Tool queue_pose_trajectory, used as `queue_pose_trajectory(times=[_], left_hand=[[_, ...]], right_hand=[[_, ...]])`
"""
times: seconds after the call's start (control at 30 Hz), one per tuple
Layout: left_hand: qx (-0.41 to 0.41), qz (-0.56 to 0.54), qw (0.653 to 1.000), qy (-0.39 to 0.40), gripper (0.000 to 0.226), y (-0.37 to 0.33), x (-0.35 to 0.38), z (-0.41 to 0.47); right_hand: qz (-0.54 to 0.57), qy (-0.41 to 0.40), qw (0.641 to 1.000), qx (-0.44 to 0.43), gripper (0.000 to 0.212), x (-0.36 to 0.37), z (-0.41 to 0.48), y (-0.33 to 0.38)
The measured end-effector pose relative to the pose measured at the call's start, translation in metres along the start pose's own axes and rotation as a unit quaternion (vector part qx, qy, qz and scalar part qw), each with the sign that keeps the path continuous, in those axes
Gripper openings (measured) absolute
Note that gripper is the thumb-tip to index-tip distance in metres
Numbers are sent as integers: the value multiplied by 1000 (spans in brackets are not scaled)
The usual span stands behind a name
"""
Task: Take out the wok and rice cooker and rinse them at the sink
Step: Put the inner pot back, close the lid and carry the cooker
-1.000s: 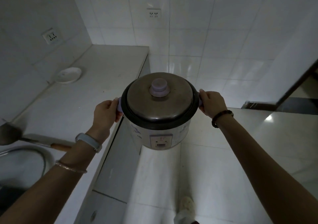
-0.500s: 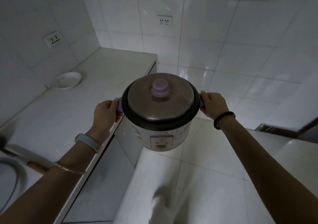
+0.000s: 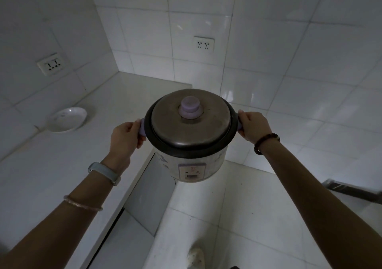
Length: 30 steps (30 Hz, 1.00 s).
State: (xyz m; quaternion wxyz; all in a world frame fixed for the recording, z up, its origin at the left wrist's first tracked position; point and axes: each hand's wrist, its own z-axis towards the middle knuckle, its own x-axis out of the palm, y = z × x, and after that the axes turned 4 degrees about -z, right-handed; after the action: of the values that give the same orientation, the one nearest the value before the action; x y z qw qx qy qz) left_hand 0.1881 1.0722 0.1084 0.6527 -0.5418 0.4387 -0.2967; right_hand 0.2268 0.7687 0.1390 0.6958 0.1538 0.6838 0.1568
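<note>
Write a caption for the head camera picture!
Left hand and right hand hold the lidded rice cooker beside the counter.

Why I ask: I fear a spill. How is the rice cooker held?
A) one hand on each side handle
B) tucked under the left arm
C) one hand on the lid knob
A: the left hand and the right hand each grip a lilac side handle of the rice cooker, and nothing touches the lid knob.
</note>
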Motion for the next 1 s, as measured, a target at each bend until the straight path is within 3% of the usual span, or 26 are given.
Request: queue_pose_trajectory(times=[0.17,0.33,0.5,0.57,0.7,1.0], left_hand=[[1,7,1000,-14,46,-10,13,55],[-7,11,999,-33,45,-14,21,97],[-35,10,997,-65,42,-10,37,128],[-46,16,995,-87,40,-8,45,141],[-64,18,986,-154,41,-2,62,161],[-128,1,953,-276,36,0,79,185]], right_hand=[[-33,-8,999,-36,41,5,66,12],[-54,-5,996,-75,34,13,132,19],[26,17,997,-77,25,23,192,32],[54,16,994,-95,27,30,221,32],[102,31,987,-119,53,44,281,38],[138,140,954,-225,55,71,385,86]])
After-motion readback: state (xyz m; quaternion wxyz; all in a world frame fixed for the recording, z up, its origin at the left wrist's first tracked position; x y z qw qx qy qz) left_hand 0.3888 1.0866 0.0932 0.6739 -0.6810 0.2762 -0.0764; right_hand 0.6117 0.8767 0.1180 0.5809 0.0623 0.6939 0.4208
